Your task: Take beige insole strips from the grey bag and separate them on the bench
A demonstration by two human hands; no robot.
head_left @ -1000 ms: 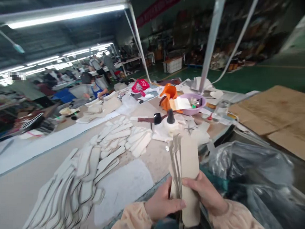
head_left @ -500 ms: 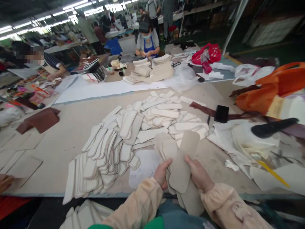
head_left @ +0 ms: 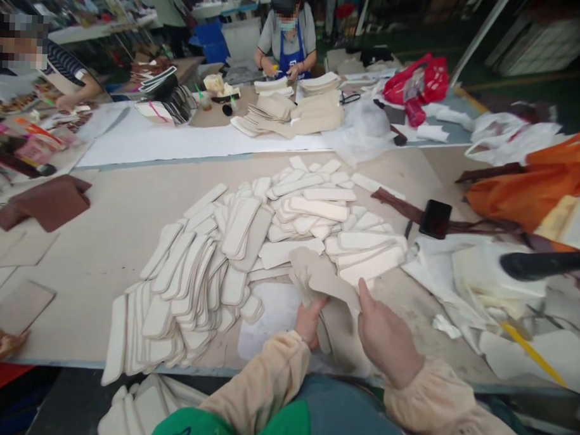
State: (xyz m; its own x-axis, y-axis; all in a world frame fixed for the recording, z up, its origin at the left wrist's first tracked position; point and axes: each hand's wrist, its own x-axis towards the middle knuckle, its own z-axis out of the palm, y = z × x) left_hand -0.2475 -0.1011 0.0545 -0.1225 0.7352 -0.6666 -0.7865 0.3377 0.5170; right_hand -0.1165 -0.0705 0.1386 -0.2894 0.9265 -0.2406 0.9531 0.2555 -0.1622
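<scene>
Both my hands hold a fanned stack of beige insole-shaped board pieces [head_left: 322, 281] over the near edge of the work table [head_left: 108, 236]. My left hand [head_left: 310, 321] grips the stack from below at its left side. On the right, my right hand [head_left: 385, 335] rests fingers on the top piece. Just beyond the stack lies a large spread of white padded insole pieces [head_left: 251, 241], overlapping in rows across the table. More pieces [head_left: 140, 409] sit below the table edge at the lower left.
A black phone [head_left: 435, 218] and brown strap lie to the right, beside orange bags [head_left: 533, 188] and white scraps. A black-handled tool [head_left: 540, 264] is at far right. Brown material [head_left: 47, 203] lies left. Other people [head_left: 289, 33] work at the far tables.
The view swung left and down onto the table. My hands lowered the stack from upright to a flatter fan near the white pieces.
</scene>
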